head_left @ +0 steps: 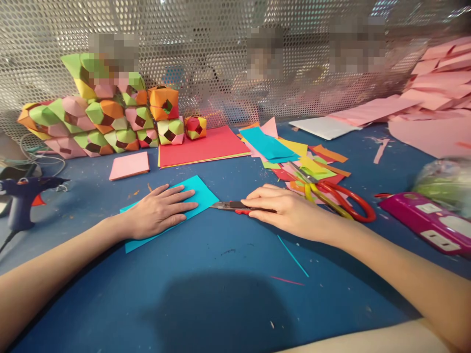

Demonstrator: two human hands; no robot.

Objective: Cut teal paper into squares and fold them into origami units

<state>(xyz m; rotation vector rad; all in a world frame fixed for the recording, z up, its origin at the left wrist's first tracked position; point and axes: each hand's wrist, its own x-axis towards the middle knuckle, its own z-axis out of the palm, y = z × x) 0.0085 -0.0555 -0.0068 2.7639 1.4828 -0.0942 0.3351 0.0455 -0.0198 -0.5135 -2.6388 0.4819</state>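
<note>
Flat on the blue table lies a folded sheet of blue paper (202,196). My left hand (160,211) presses down on it, fingers spread and stretched out. My right hand (275,208) is closed around a utility knife (235,206) with a dark body and a red part. Its blade points left, and the tip meets the right corner of the blue paper. Thin cut strips, a blue strip (293,256) and a pink strip (287,281), lie nearer to me. Scissors (344,196) with red and yellow handles rest just beyond my right hand.
Folded paper balls (106,115) are stacked at the back left, by a red sheet (202,147) and a pink square stack (129,165). A glue gun (24,201) stands left. Paper scraps (324,171), a magenta power strip (427,220) and pink paper (437,83) are right. Perforated metal (206,39) backs the table.
</note>
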